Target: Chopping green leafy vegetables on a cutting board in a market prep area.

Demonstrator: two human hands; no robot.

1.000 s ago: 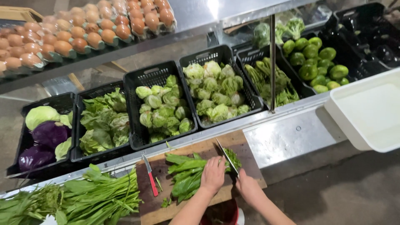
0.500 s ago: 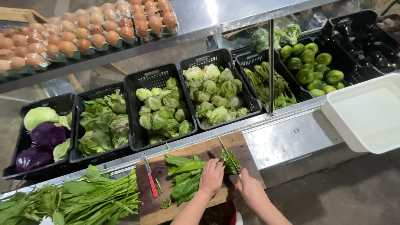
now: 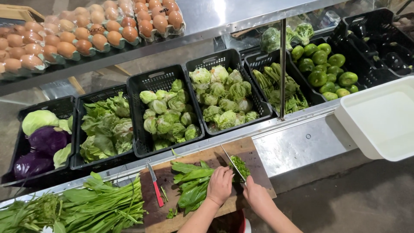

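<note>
The right hand [image 3: 257, 197] is closed around the handle of a knife [image 3: 233, 163], and its blade lies slanted against the cut end of the leafy greens [image 3: 192, 184]; the left hand [image 3: 220, 185] is pressed flat with curled fingers on top of these greens and holds them down. Compared with one second ago, the blade has moved a little more to the left into the bunch, the left hand has slid slightly back along the leaves, and the pile of chopped greens [image 3: 240, 166] beside the blade looks a bit bigger. The greens lie on a wooden cutting board [image 3: 254, 155] at the front edge of the metal counter [image 3: 297, 144], long dark green leaves with stems pointing to the right. On the left part of the board rests a small red-handled knife [image 3: 154, 185], well apart from the hands. Left of the board lies a loose heap of long-stemmed greens [image 3: 86, 209]. Behind the board stand black crates [image 3: 148, 82] with lettuce, cabbages and green tomatoes, a metal post [image 3: 283, 69] rises before them, egg trays [image 3: 86, 34] sit on the shelf above, and a white tub [image 3: 379, 118] stands to the right
</note>
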